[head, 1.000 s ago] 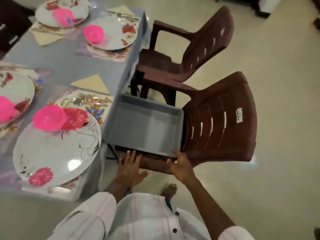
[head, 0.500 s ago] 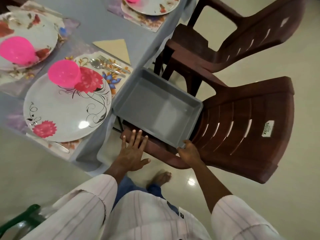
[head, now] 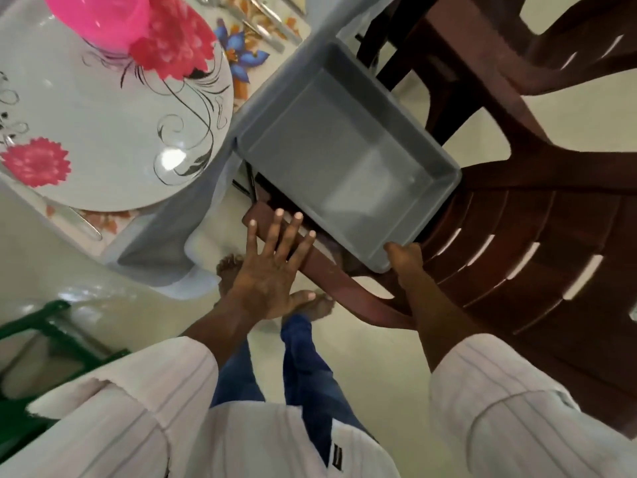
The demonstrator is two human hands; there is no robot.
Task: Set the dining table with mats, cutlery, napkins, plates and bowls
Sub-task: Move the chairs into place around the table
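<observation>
**Empty tub on the chair, setting laid beside it**

The grey plastic tub (head: 327, 139) sat empty on the seat of the brown plastic chair (head: 517, 236), at 1 o'clock from your hands. Your right hand (head: 405, 267) gripped its near corner, thumb on the rim; the other fingers were hidden underneath. Your left hand (head: 269, 270) held nothing, its fingers (head: 291, 232) straight and spread across the chair's near arm, just short of the tub.

Empty, the tub probably lifted light and stiff, though one corner would let it tip; opposite rims looked the steadier hold. At 10 o'clock the floral plate (head: 103, 125) lay on its mat (head: 241, 63), glossy, likely slippery and breakable, with the pink bowl (head: 100, 19) on its far edge and cutlery (head: 265, 19) at 12 o'clock.

A grey tablecloth (head: 155, 250) hung off the table corner near your left hand. The pale floor (head: 379, 357) shone, a second brown chair (head: 551, 46) stood at 2 o'clock, and a green frame (head: 44, 326) at 8 o'clock.
</observation>
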